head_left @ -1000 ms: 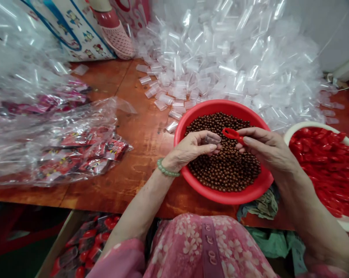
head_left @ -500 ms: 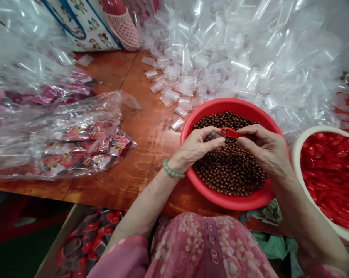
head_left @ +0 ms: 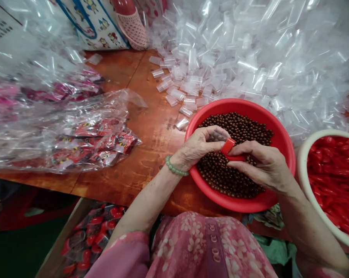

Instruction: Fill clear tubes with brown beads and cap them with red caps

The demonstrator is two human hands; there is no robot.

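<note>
Above a red basin [head_left: 288,154] full of round brown beads [head_left: 238,181], my two hands meet. My left hand [head_left: 200,144], with a green bead bracelet [head_left: 174,166] at the wrist, pinches a small clear plastic container [head_left: 216,135] with dark contents. A red plastic cap [head_left: 228,146] sits at the container's right end. My right hand [head_left: 259,160] has its thumb and fingers closed on a red lid [head_left: 236,157] that joins the cap. Fingers hide part of both.
Clear plastic tubes [head_left: 220,61] are heaped behind the basin. A white tub [head_left: 304,166] of red plastic parts [head_left: 336,177] stands at right. Bagged red packets [head_left: 113,144] lie left. Below the table edge, a box holds capped containers [head_left: 90,235]. A patterned bag [head_left: 105,31] stands behind.
The cap's oval opening, facing up before with beads showing, is now turned from view as the container tilts. My right hand has moved lower, the fingers at the lid.
</note>
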